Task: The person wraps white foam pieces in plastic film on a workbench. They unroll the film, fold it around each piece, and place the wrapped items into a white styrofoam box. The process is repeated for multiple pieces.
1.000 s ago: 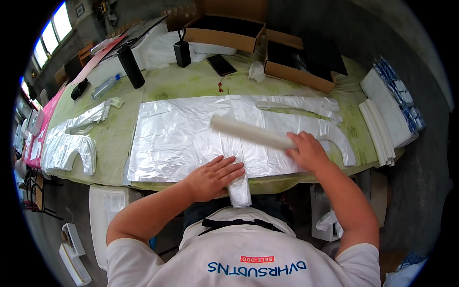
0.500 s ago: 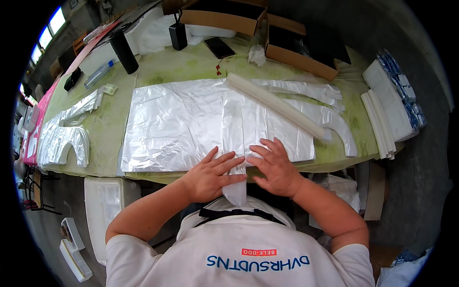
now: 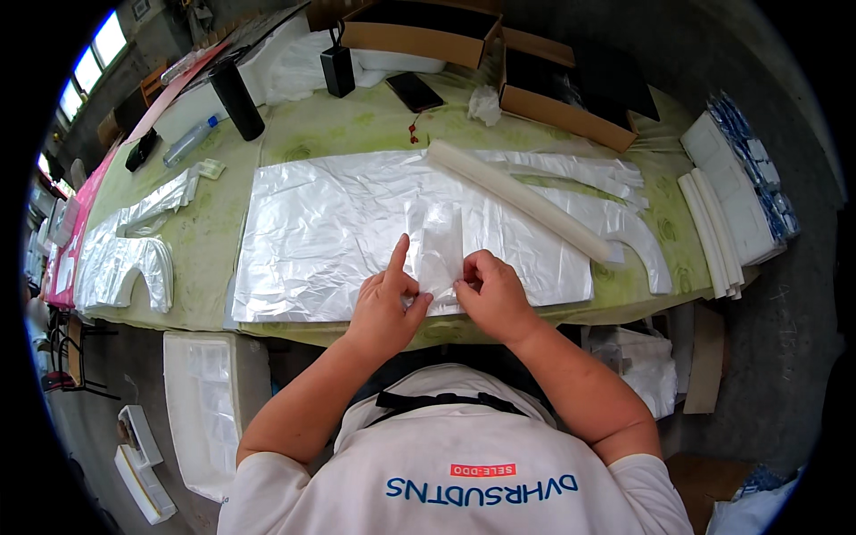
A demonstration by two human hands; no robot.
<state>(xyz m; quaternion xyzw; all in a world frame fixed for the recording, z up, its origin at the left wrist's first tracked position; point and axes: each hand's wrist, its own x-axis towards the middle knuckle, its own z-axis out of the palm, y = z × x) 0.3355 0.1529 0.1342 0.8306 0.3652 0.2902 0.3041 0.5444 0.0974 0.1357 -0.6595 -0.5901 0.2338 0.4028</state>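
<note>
A folded strip of clear plastic film (image 3: 442, 245) lies over a stack of shiny, apron-shaped plastic sheets (image 3: 312, 241) on the table, close to its front edge. At the strip's lower left corner, my left hand (image 3: 386, 303) has its index finger stretched forward, while the thumb and curled fingers pinch the film. On the lower right edge of the strip, the fingers of my right hand (image 3: 493, 297) are bent and pinched together. Across the stack rests a pale roll of plastic (image 3: 517, 201), slanting down to the right.
Folded plastic sheets (image 3: 125, 259) lie at the left. A black cylinder (image 3: 236, 102), bottle (image 3: 190, 141), black box (image 3: 337, 71) and phone (image 3: 414, 92) stand or lie at the back. Cardboard boxes (image 3: 563, 116) are behind; white rolls (image 3: 713, 232) and blue-white packets (image 3: 749, 169) at right.
The strip's near end, which hung over the table edge, is now folded up onto the stack. Both hands went from spread fingers to pinching its near corners.
</note>
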